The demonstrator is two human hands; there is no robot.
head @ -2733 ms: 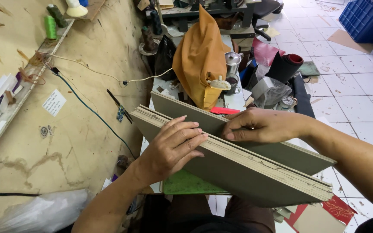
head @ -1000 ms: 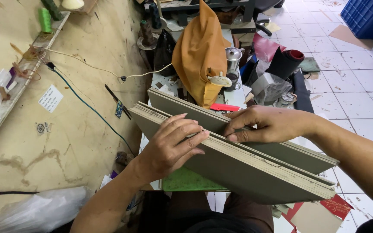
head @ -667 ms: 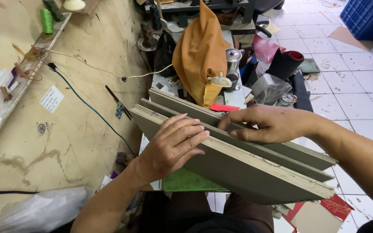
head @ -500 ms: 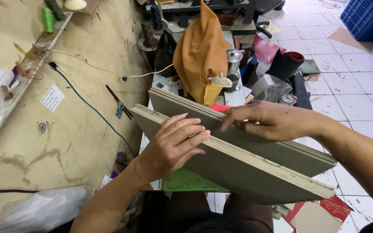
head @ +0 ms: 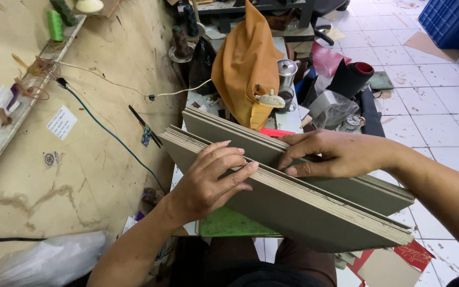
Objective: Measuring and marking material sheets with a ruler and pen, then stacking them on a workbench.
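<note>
White floor tiles and a cluttered surface lie behind the boards, a grey stack we hold on edge above our lap. Its long axis runs from upper left down to lower right. Our left hand grips the near bundle; our right hand pinches the farther sheets apart.

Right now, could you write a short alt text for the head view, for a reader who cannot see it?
Two bare hands, left hand and right hand, sort through a stack of grey boards held on edge over a cluttered worktable. Behind stands an orange cloth cover.
</note>
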